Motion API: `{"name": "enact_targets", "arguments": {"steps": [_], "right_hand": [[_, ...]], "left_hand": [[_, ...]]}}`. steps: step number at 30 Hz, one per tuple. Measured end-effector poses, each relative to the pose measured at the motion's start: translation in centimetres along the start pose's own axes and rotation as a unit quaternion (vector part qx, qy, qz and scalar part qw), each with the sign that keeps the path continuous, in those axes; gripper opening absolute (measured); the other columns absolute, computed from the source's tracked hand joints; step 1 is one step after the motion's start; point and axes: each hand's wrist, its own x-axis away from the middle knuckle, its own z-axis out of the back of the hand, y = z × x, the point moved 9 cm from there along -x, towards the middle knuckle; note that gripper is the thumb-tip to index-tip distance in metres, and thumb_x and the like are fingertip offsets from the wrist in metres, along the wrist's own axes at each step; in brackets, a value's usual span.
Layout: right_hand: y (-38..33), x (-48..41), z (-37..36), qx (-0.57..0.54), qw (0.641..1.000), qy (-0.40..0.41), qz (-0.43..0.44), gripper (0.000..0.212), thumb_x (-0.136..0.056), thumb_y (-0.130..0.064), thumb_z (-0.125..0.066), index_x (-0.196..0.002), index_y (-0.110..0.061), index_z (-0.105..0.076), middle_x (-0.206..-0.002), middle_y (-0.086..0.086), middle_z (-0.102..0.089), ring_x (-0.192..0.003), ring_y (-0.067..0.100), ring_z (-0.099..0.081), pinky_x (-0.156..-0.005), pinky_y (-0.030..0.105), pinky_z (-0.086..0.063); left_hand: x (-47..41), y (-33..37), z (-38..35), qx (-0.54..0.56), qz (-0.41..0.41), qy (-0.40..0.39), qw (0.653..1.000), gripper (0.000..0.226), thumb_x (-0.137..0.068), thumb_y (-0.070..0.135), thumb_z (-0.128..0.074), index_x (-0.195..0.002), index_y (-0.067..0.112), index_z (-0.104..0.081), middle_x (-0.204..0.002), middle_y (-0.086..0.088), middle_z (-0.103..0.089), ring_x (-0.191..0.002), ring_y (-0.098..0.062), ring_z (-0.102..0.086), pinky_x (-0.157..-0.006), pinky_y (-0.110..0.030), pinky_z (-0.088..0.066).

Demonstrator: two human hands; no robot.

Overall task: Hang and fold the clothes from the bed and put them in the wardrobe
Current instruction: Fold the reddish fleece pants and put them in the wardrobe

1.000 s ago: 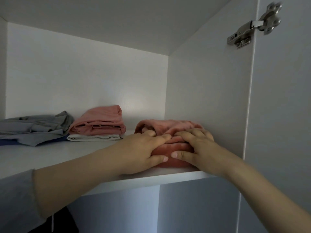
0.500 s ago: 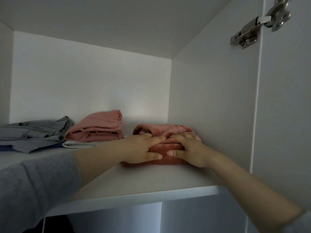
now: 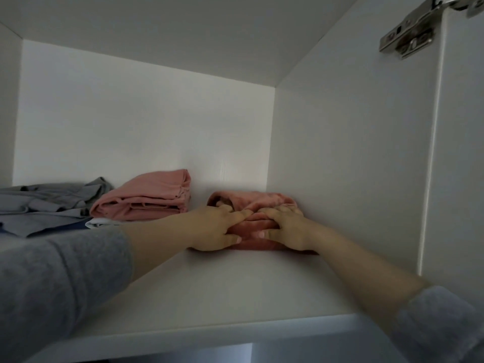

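soft heathered grey sleeve (image 3: pixel 52 279) on the left arm, ending well back from the fingers (image 3: pixel 239 216), matching grey cuff (image 3: pixel 442 326) on the right, forearms bare

Looks dim and grey throughout, with soft, flat light from the open front. Brightest as a pale sheen low on the back wall (image 3: pixel 230 163), fading towards the ceiling (image 3: pixel 157 30) and corners. Faint, soft-edged shadow on the shelf (image 3: pixel 222 289) under the left hand (image 3: pixel 214 231), the right hand (image 3: pixel 285 229) and the pink bundle (image 3: pixel 259 203). Slightly soft on the near grey sleeve (image 3: pixel 52 284); stretched and bowed at the edges, most around the hinge (image 3: pixel 408 35).
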Motion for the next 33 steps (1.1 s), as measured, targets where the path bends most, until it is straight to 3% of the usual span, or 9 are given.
{"name": "enact_targets", "arguments": {"steps": [9,16,25,30,33], "right_hand": [[0.7,-2.9,-0.9,0.006,1.000,0.012,0.007,0.058,-0.095,-0.056,-0.047,-0.148,-0.044,-0.027,-0.157,0.007,-0.024,-0.147,0.030,-0.007,-0.122,0.043,-0.003],[1.1,-5.1,-1.7,0.011,1.000,0.000,0.006,0.061,-0.096,-0.056,-0.045,-0.151,-0.042,-0.021,-0.159,0.006,-0.019,-0.148,0.029,-0.004,-0.120,0.039,-0.002],[1.6,-6.5,-2.3,0.018,1.000,0.008,0.004,0.062,-0.095,-0.059,-0.043,-0.151,-0.043,-0.022,-0.158,0.008,-0.022,-0.148,0.031,-0.006,-0.122,0.044,-0.005],[1.6,-6.3,-2.2,0.018,1.000,0.016,-0.003,0.064,-0.094,-0.059,-0.046,-0.151,-0.042,-0.022,-0.157,0.011,-0.023,-0.147,0.033,-0.009,-0.121,0.046,-0.008],[1.0,-5.8,-0.9,0.047,0.999,0.025,0.010,0.067,-0.088,-0.065,-0.051,-0.148,-0.041,-0.031,-0.155,0.005,-0.032,-0.145,0.029,-0.021,-0.118,0.048,-0.018]], "left_hand": [[-2.6,-2.0,-1.0,0.019,-0.004,0.034,0.999,0.069,-0.098,0.052,-0.038,-0.154,0.037,-0.001,-0.143,-0.009,-0.037,-0.124,-0.029,-0.045,-0.099,-0.033,-0.038],[-4.3,-3.6,-2.0,0.012,0.008,0.063,0.998,0.069,-0.098,0.053,-0.038,-0.154,0.038,-0.001,-0.140,-0.009,-0.039,-0.125,-0.032,-0.044,-0.099,-0.034,-0.037],[-4.9,-4.8,-3.0,0.024,0.038,0.108,0.993,0.069,-0.097,0.053,-0.040,-0.153,0.040,-0.003,-0.140,-0.011,-0.037,-0.121,-0.033,-0.046,-0.098,-0.037,-0.038],[-4.1,-4.8,-2.6,0.041,0.045,0.148,0.987,0.072,-0.095,0.053,-0.045,-0.154,0.036,-0.008,-0.138,-0.009,-0.041,-0.121,-0.030,-0.048,-0.097,-0.036,-0.040],[-3.0,-4.8,-1.9,0.063,0.043,0.158,0.984,0.075,-0.092,0.053,-0.050,-0.154,0.032,-0.013,-0.136,-0.008,-0.041,-0.121,-0.027,-0.048,-0.099,-0.033,-0.039]]}}
